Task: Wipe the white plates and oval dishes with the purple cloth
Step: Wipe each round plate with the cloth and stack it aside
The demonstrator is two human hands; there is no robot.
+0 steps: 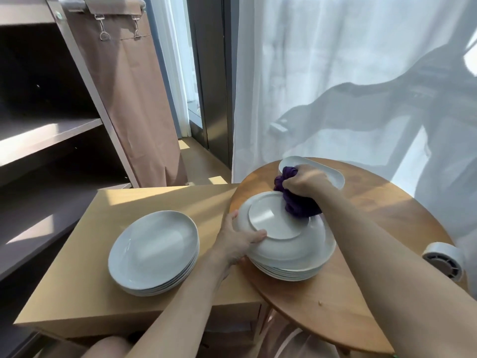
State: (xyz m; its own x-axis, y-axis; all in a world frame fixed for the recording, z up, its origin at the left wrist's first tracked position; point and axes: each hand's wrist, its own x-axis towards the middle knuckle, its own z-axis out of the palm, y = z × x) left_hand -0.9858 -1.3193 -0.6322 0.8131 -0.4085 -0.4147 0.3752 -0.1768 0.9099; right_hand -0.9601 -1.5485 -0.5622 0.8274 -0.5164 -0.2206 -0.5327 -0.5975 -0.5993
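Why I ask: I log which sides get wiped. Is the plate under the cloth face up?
No: the plate lies bottom up on the stack, its foot ring showing beside the cloth.

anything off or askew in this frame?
Nothing spilled or broken. The top plate on the right stack is upside down and tilted, steadied by the left hand while the right hand holds the purple cloth against it. A small crumb lies on the round table.
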